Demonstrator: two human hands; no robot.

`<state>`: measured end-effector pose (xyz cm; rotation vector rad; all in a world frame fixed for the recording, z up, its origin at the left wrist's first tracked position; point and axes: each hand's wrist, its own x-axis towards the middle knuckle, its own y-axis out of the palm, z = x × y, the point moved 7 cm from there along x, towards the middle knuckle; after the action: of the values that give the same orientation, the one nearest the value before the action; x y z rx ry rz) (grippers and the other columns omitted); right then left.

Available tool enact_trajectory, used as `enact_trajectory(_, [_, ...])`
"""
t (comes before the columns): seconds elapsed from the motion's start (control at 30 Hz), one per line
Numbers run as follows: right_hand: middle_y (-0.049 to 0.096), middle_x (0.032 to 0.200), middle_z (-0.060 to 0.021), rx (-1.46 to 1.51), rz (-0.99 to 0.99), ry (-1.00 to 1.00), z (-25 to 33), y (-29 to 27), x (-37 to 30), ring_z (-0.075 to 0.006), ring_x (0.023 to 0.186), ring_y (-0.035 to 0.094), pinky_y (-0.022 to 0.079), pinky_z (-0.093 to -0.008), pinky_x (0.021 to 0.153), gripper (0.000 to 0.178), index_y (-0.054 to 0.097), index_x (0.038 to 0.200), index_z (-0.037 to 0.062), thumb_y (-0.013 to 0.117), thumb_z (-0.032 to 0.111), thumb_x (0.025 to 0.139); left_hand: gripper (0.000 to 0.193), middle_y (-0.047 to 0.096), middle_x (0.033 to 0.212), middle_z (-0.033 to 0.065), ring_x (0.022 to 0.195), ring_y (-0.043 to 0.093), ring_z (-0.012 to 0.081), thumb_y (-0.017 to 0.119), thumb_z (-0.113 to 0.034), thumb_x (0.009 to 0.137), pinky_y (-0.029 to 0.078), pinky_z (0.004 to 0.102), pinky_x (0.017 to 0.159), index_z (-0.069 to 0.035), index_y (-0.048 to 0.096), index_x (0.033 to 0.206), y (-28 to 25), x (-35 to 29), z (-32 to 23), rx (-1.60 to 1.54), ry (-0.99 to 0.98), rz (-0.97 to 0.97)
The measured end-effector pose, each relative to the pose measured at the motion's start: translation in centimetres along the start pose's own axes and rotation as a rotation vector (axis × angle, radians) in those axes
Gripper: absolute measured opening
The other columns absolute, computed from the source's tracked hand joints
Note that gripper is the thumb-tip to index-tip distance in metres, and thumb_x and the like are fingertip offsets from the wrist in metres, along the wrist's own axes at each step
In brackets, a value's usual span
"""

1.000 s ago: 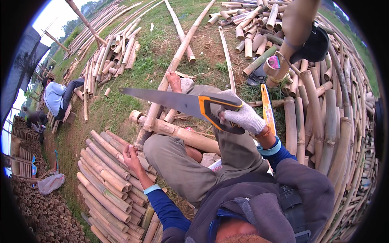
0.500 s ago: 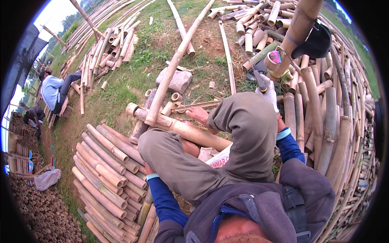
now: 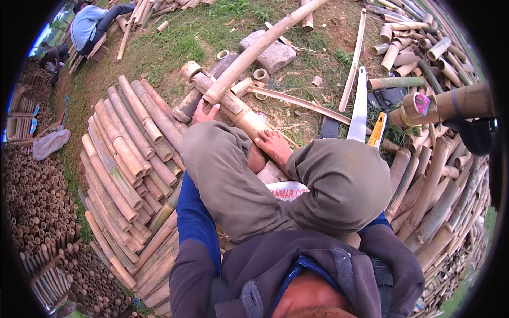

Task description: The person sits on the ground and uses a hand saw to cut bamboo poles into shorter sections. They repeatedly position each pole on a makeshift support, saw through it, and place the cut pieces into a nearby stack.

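My left hand (image 3: 205, 113) is spread beside the lower end of a long bamboo pole (image 3: 260, 50), thumb and fingers apart. That end rests on a thicker bamboo log (image 3: 233, 106) lying crosswise before me. My bare foot (image 3: 274, 147) presses on the log. My right hand is hidden behind my right knee. Above that knee rises a handsaw (image 3: 360, 108) with a wide silver blade; a yellow part with a hole (image 3: 377, 129), likely its handle, shows beside it. Whether my right hand grips the saw is hidden.
Cut bamboo lengths (image 3: 127, 159) are stacked at my left, and more pieces (image 3: 419, 47) lie heaped at far right. A thick bamboo post (image 3: 450, 106) juts in at right. Beyond the log sit a stone (image 3: 268, 51) and a split strip (image 3: 302, 103). A person (image 3: 87, 26) sits far left.
My left hand has come up from beside my left knee to the pole's end. My gloved right hand, earlier visible with the tool, has gone behind my knee. The view has swung right.
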<state>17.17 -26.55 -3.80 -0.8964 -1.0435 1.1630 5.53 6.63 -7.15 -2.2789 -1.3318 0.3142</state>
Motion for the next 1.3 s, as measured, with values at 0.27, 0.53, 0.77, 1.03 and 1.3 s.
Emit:
enact_trajectory(0.27, [0.072,0.119,-0.0217,-0.11,-0.161,0.557,-26.6,-6.2,-12.5,-0.0424,0.107,0.071,0.058,-0.0535,0.097,0.047,0.065,0.137,0.0113,0.072,0.02,0.092,0.076,0.063,0.145,0.0232,0.13,0.066,0.0278,0.09,-0.019,0.093,0.056,0.0396,0.111,0.007,0.047,0.15,2.7,-2.1,-3.7,-0.416,-0.054,-0.141])
enact_trajectory(0.53, [0.071,0.117,-0.0128,-0.241,-0.02,0.524,-31.0,1.3,-6.3,-0.0366,0.112,0.071,0.054,-0.0558,0.096,0.066,0.061,0.147,0.0202,0.08,0.023,0.084,0.082,0.06,0.151,0.0255,0.139,0.06,0.0288,0.093,-0.021,0.09,0.053,0.04,0.116,0.006,0.048,0.152,3.5,-1.9,-3.9,-0.504,-0.126,-0.176])
enact_trajectory(0.77, [0.07,0.106,-0.0209,-0.083,-0.202,0.619,-31.0,-3.5,-5.4,-0.0427,0.103,0.07,0.057,-0.0553,0.091,0.047,0.065,0.133,0.0123,0.07,0.015,0.086,0.063,0.078,0.11,0.0081,0.092,0.067,0.0131,0.091,-0.039,0.092,0.055,0.0301,0.08,0.006,0.072,0.131,2.5,-2.6,-1.1,-0.243,-0.216,-0.274])
enact_trajectory(1.03, [0.064,0.118,-0.0219,0.166,-0.293,0.541,-25.3,-16.1,-3.1,-0.0407,0.115,0.062,0.053,-0.0501,0.104,0.067,0.053,0.156,0.013,0.063,0.009,0.09,0.085,0.053,0.151,0.0275,0.134,0.058,0.0326,0.091,-0.025,0.092,0.051,0.0462,0.115,0.009,0.041,0.153,4.4,-1.7,-0.6,-0.419,-0.173,-0.22])
enact_trajectory(1.3, [0.059,0.127,-0.0237,0.193,-0.74,0.76,-27.3,-20.3,-4.9,-0.0417,0.114,0.063,0.053,-0.0508,0.102,0.069,0.046,0.159,0.0158,0.067,0.018,0.094,0.074,0.055,0.154,0.0203,0.14,0.058,0.0322,0.088,-0.009,0.094,0.05,0.044,0.117,0.001,0.048,0.156,2.9,-0.6,-4.5,-0.339,-0.052,-0.023])
